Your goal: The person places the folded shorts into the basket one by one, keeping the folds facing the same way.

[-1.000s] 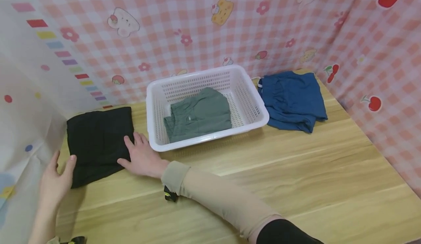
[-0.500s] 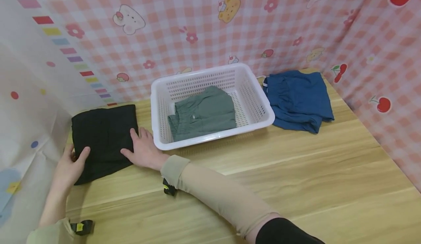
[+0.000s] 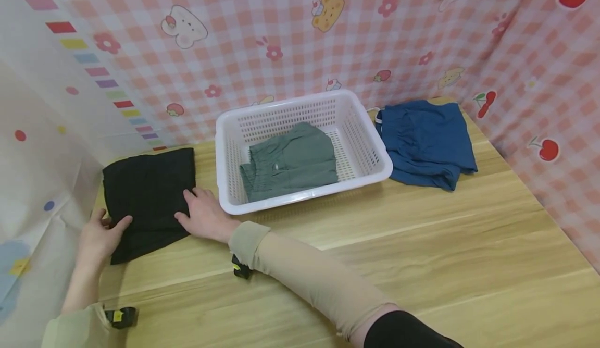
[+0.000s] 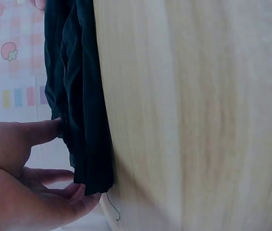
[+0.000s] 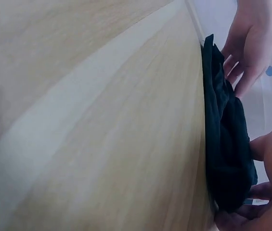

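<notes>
A folded black garment [image 3: 150,197] lies flat on the left end of the table. My left hand [image 3: 99,241] holds its left edge; in the left wrist view the thumb [image 4: 44,132] presses the top while the fingers [image 4: 80,204] curl in at the lower layers. On the opposite edge is my right hand [image 3: 206,216], thumb on the cloth and fingertips along the side. From the right wrist view, the right fingers [image 5: 237,219] reach to the garment's bottom edge, where the fold hides their tips.
A white plastic basket [image 3: 304,194] stands right of the black garment, holding folded green shorts [image 3: 300,160]. Blue shorts [image 3: 422,142] with a white drawstring lie beyond it on the wooden table [image 3: 375,238]. Patterned cloth walls [image 3: 262,30] enclose the back and sides.
My left hand has moved right, from beside the garment to grip its left edge. My right hand stays at the right edge, shifting only slightly. The head view has shifted a little.
</notes>
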`<state>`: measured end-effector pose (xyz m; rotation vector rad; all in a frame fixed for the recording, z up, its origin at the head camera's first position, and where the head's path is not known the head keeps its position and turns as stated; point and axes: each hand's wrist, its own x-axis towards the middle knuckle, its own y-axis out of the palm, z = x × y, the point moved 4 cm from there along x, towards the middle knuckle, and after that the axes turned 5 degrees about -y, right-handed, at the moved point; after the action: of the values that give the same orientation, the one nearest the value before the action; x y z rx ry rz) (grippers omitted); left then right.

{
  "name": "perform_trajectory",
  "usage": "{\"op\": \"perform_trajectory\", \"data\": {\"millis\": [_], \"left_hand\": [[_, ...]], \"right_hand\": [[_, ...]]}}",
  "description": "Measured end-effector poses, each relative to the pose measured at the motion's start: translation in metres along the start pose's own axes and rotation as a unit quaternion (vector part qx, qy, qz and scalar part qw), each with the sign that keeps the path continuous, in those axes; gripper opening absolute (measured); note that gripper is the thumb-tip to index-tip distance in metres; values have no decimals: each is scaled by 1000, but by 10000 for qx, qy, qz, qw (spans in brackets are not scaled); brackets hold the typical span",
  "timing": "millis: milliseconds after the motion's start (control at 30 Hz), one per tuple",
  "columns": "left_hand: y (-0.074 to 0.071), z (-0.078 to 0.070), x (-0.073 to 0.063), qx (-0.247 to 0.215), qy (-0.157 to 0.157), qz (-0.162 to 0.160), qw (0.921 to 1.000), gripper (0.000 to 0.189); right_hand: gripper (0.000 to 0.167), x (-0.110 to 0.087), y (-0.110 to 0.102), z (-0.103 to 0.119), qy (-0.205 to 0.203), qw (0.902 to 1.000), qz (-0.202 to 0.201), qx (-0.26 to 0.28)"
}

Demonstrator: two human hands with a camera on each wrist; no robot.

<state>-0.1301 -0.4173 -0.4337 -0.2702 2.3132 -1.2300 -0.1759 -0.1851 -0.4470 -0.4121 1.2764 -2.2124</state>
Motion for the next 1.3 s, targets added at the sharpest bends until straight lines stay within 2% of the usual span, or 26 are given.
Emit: {"op": "perform_trajectory", "data": {"millis": [133, 267, 333, 367, 433, 533, 700, 800, 900, 1000, 1100, 1200, 1300], "left_hand": [[1, -1, 1, -69, -177, 188, 9996, 84], [4, 1, 0, -339, -402, 549, 9971, 87], [4, 1, -2, -462, -370, 741, 9955, 89], [5, 2, -2, -490, -255, 786, 9954, 87], [6, 1, -4, -532, -32, 862, 9949, 81], [5, -1, -7, -541, 160, 790, 9953, 73], [0, -2, -8, -586, 51, 620, 9963, 71], [0, 1, -9, -613, 88, 694, 9957, 73], [0, 6, -11, -692, 179, 868, 9937, 74], [3, 9, -13, -776, 272, 1096, 9906, 74], [6, 11, -15, -783, 367, 1366, 9868, 74], [7, 12, -16, -688, 381, 1578, 9843, 74], [7, 13, -16, -610, 275, 1743, 9824, 74]], "right_hand": [[63, 0, -1, 0, 124, 9994, -74, 330], [73, 1, -2, -2, 543, 9909, -242, 1206], [75, 1, -2, -4, 799, 9847, -291, 1522], [74, 1, -2, -6, 914, 9825, -299, 1596], [69, 1, -1, -8, 1080, 9801, -259, 1644], [64, 0, 0, -8, 1144, 9827, -75, 1455], [68, -3, 0, -5, 1049, 9861, 306, 1248], [68, -6, -1, -4, 1021, 9839, 410, 1405], [65, -9, -1, -4, 1132, 9764, 233, 1824], [59, -10, -1, -6, 1376, 9603, -171, 2419], [56, -11, -1, -8, 1618, 9468, -436, 2746], [56, -10, 0, -10, 1808, 9439, -381, 2737], [57, -9, -1, -11, 1898, 9450, -272, 2649]]}}
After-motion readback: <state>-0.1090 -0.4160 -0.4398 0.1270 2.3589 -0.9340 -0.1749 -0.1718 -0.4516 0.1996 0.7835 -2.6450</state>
